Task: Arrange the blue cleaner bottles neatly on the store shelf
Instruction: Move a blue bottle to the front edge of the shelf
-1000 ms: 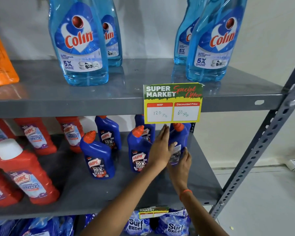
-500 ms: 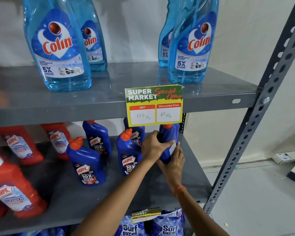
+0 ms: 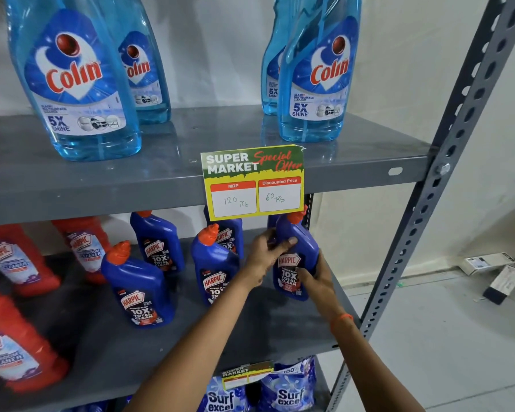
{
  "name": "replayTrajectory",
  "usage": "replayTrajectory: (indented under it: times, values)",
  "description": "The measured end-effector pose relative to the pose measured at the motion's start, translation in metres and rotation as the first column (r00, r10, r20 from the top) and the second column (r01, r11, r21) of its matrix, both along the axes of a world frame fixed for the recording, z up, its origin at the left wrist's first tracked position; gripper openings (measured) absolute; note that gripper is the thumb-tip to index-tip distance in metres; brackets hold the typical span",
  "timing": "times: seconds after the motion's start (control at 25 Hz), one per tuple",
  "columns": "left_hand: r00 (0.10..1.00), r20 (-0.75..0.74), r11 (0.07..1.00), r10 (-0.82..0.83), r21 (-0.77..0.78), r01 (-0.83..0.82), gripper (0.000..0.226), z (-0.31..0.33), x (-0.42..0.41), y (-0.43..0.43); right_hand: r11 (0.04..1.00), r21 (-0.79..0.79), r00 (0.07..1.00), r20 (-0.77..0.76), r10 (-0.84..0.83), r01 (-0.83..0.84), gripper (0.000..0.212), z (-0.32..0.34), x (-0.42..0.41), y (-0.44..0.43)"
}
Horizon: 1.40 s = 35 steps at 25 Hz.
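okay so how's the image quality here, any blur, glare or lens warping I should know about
Head view: the red bottles at the lower left are smeared with blur, while the price card and the held blue bottle read sharply; soft glare and bottle reflections sheen the upper shelf; wide-angle warping leans the shelf upright strongly; lighting is even, with only faint shadows.

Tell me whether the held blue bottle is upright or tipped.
Roughly upright: the blue bottle has its orange cap on top, gripped by both hands.

grey mid shelf (image 3: 81, 349), blue Harpic btls (image 3: 139, 295), red Harpic btls (image 3: 15, 352) on left
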<state>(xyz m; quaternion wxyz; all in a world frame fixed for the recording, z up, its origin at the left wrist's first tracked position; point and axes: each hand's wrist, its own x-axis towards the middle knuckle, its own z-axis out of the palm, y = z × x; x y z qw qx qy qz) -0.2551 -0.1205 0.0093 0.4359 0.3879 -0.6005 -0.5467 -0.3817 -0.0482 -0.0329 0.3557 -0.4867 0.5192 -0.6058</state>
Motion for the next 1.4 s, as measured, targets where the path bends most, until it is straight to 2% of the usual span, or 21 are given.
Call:
replayTrajectory:
  times: [0.08,0.28,0.4,0.56,0.72,0.8,0.92,1.04,1.4]
  values:
    - [0.993,-0.025,0.992,0.117,-0.045,-0.118,0.024,-0.007,-0.004,0.007,0.999,0.035,1.000,-0.014,-0.007,0.007,0.050,0.001,-0.004,-0.004]
    - [0.971,-0.114,0.971,0.209,-0.091,-0.220,0.046,-0.025,-0.012,0.014,0.997,0.075,0.995,-0.100,-0.005,0.012,0.050,0.007,-0.012,-0.020]
    - [0.982,-0.033,0.974,0.186,-0.124,-0.189,0.047,-0.035,-0.012,0.010,0.991,0.123,0.993,-0.110,-0.036,0.050,0.054,0.002,-0.013,-0.019]
    - [0.991,0.130,0.998,0.037,-0.047,-0.031,0.043,-0.059,-0.003,0.014,0.969,0.225,0.980,-0.187,-0.062,0.104,0.051,-0.004,-0.009,-0.019]
    - [0.981,0.192,0.999,0.012,-0.037,-0.005,0.041,-0.068,0.003,0.020,0.935,0.331,0.965,-0.259,-0.036,0.124,0.051,-0.014,-0.009,-0.008]
    - [0.969,0.246,1.000,0.000,0.012,-0.003,0.041,-0.072,0.003,0.032,0.926,0.344,0.960,-0.275,-0.062,0.158,0.050,-0.018,-0.009,0.010]
    - [0.928,0.366,0.998,0.062,-0.037,-0.052,0.044,-0.080,0.001,0.065,0.923,0.322,0.947,-0.303,-0.109,0.210,0.048,-0.021,-0.008,0.040]
    - [0.913,0.388,0.990,0.128,-0.101,-0.095,0.044,-0.087,-0.002,0.093,0.921,0.304,0.943,-0.298,-0.151,0.243,0.051,-0.024,-0.008,0.061]
    - [0.913,0.384,0.991,0.137,-0.057,-0.125,0.048,-0.074,-0.006,0.124,0.915,0.273,0.941,-0.246,-0.232,0.297,0.038,-0.009,0.004,0.093]
